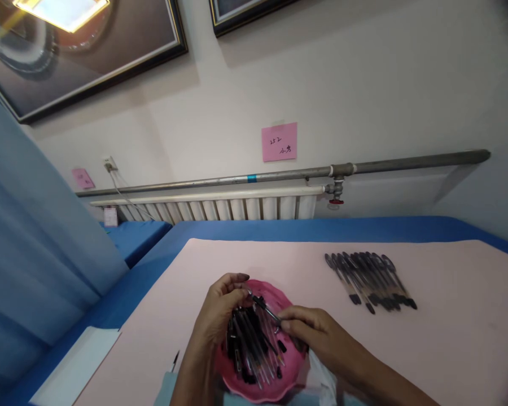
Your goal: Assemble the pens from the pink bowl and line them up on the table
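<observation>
Between my two hands, above a pink scalloped bowl (294, 369), is a dark pen (266, 309). The fingertips of my left hand (226, 301) pinch its upper left end. At its lower right end, my right hand (307, 327) grips it between thumb and fingers. Clear pen barrels (256, 344) and small black pen parts lie heaped in the bowl below. Part of the bowl's left side is hidden by my left hand and forearm. Against my right palm hangs a white cloth or tissue (323, 378); whether the hand holds it I cannot tell.
Several black-capped pens (368, 279) lie side by side on the pink sheet (449, 321), right of the bowl. One more pen tip (175, 361) shows beside my left forearm. A white board or paper (78, 363) lies at the left, near a blue curtain (34, 242). A radiator (237, 207) runs behind.
</observation>
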The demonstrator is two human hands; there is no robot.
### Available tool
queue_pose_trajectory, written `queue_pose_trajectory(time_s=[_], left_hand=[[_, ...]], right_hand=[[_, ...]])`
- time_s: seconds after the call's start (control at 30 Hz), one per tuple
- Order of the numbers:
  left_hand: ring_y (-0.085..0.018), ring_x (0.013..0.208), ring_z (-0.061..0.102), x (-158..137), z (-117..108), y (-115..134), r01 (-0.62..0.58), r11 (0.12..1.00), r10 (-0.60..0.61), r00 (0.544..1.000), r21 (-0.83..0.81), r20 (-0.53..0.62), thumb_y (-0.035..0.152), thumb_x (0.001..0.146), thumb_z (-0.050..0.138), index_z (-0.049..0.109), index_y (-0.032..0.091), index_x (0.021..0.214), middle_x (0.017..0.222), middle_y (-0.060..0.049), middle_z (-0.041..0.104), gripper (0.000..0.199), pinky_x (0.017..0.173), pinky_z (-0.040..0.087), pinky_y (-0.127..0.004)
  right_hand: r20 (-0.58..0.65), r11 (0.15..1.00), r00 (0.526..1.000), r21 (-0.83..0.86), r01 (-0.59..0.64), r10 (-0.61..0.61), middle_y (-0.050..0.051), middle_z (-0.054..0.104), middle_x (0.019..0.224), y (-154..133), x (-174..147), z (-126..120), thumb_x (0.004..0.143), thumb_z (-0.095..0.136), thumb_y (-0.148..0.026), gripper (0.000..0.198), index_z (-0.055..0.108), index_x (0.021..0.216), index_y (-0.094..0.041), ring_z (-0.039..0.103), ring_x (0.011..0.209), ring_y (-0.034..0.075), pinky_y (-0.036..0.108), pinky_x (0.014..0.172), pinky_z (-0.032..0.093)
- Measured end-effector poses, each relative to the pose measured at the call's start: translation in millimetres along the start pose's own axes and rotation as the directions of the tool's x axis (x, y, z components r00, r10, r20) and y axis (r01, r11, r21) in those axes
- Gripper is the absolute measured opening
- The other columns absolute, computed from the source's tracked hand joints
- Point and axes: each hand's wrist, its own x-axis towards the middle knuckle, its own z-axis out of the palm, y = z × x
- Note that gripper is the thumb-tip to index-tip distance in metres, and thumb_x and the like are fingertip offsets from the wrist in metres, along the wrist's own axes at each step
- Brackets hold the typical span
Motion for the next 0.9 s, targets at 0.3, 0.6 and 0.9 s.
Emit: queue_pose_trajectory(time_s=[0.3,0.6,0.9], left_hand=[[-0.008,0.06,0.056,-2.9,6.8,3.3,-0.001,0.999,-0.002,0.998,-0.048,-0.061,0.024,0.063,0.073,0.061,0.012,0.09,0.069,0.001,0.057,0.032,0.063,0.049,-0.023],[-0.012,0.064,0.06,-2.6,3.8,1.9,-0.007,0.999,0.005,0.999,-0.052,-0.046,0.021,0.06,0.077,0.058,0.011,0.094,0.074,-0.003,0.063,0.041,0.063,0.05,-0.025],[-0.012,0.061,0.059,-2.8,13.7,0.0,0.059,0.984,-0.071,0.995,-0.167,-0.069,0.034,0.066,0.073,0.057,0.012,0.079,0.066,-0.002,0.061,0.03,0.061,0.05,-0.026]], right_hand=[[-0.029,0.997,0.999,-0.067,0.039,-0.041,-0.001,0.059,0.065,-3.9,-1.6,1.3,0.081,0.052,-0.032,0.019,0.067,0.078,-0.02,0.051,0.062,0.014,0.024,0.059,0.039],[-0.051,0.993,0.995,-0.093,0.079,-0.084,-0.002,0.056,0.063,-5.4,-4.1,5.9,0.082,0.05,-0.033,0.02,0.065,0.076,-0.02,0.048,0.06,0.013,0.024,0.057,0.037],[-0.112,0.992,0.986,-0.047,0.116,-0.12,0.0,0.061,0.074,-2.5,-2.5,6.7,0.082,0.05,-0.034,0.022,0.067,0.086,-0.02,0.053,0.071,0.016,0.025,0.065,0.042]])
